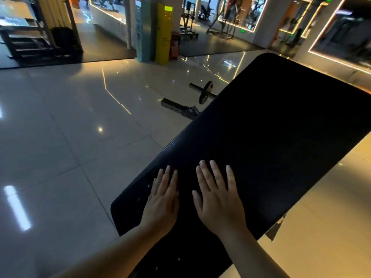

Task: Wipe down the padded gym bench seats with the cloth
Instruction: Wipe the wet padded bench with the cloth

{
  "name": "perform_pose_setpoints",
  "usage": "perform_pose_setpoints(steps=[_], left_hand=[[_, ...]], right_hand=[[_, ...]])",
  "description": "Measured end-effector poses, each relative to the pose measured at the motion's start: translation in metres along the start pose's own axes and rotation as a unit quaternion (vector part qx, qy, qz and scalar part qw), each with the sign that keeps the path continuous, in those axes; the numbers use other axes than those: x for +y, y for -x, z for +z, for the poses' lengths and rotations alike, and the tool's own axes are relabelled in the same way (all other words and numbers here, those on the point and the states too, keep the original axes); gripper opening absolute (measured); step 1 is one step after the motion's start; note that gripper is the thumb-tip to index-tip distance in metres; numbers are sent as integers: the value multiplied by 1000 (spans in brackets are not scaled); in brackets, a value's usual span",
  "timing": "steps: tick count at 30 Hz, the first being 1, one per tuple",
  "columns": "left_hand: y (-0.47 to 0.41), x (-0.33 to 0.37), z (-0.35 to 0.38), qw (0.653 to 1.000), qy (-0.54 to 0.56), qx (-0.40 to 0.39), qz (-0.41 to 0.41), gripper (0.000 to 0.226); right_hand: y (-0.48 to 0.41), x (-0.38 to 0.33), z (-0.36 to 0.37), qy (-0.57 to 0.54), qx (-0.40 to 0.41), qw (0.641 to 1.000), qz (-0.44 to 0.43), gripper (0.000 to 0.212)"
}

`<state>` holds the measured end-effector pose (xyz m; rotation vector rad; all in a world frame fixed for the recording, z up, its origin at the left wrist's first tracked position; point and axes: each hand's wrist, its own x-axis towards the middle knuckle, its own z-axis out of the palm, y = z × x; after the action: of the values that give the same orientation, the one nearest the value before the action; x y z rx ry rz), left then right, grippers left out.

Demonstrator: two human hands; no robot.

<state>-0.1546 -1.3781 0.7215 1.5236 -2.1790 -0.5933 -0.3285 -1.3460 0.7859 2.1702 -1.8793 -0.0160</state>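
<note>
Clerk: Item one, black padded rectangular gym bench seat (281, 127). Position?

Checker: It slants from the lower centre of the view up toward the right. Its near end lies under both forearms. There are small pale specks on the near left part.

Clerk: Item two, left hand (162, 199).

Checker: Palm down, flat on the pad near its left edge. Fingers straight and close together, pointing up the pad. Released, grasping nothing.

Clerk: Item three, right hand (218, 199).

Checker: Just beside the left, with a strip of pad between them, not touching. Palm down, fingers straight and slightly spread, thumb out toward the left hand. Likewise released. Both forearms are bare and come in from the bottom edge.

Clerk: Surroundings?

Checker: Glossy pale tiled floor (70, 137). Dark round weight plate (204, 92) on a short bar, beyond the pad's left edge. Black square steel frame tube (176, 107) near it, low on the floor. Tall yellow upright panel (163, 33), well back.
</note>
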Motion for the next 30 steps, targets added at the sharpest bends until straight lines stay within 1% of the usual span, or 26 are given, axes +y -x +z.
perform_pose_setpoints(steps=[3,5,7,10,11,12,15,17,20,23,25,26,27,30], left_hand=[[-24,-1,-2,999,28,11,-24,60],[-28,-1,-5,1000,15,-1,-12,63],[-18,-5,-10,999,0,-29,29,65],[4,-28,-14,989,-51,-62,123,62],[7,-37,-16,988,-57,-66,128,61],[6,-45,-16,990,-46,-68,112,60],[-9,-54,-19,999,13,-46,21,60],[-24,-48,-18,999,43,-31,-4,61],[-50,-28,-23,997,70,-33,5,59],[-56,-15,-31,995,50,-36,73,60],[-41,-21,-32,992,25,-53,113,61],[-30,-26,-29,991,9,-53,119,62],[-20,-33,-26,993,1,-50,106,62],[-21,-40,-19,999,38,-27,2,65]], right_hand=[[-3,-3,-1,17,-9,1000,5,66],[-2,-4,-2,25,-12,1000,8,66],[0,-4,-1,32,-14,999,10,66],[0,-5,1,45,-13,999,20,66],[-1,-7,2,47,-14,999,24,66],[-2,-8,2,50,-15,998,29,66],[-4,-12,3,63,-14,997,37,67],[-3,-13,3,68,-15,997,38,67],[-6,-13,1,71,-17,997,41,67],[-7,-14,1,73,-18,996,41,67],[-5,-14,2,70,-20,997,39,67],[-5,-14,3,66,-17,997,40,67],[-4,-14,4,62,-15,997,42,67],[-7,-14,3,51,-13,998,42,67]])
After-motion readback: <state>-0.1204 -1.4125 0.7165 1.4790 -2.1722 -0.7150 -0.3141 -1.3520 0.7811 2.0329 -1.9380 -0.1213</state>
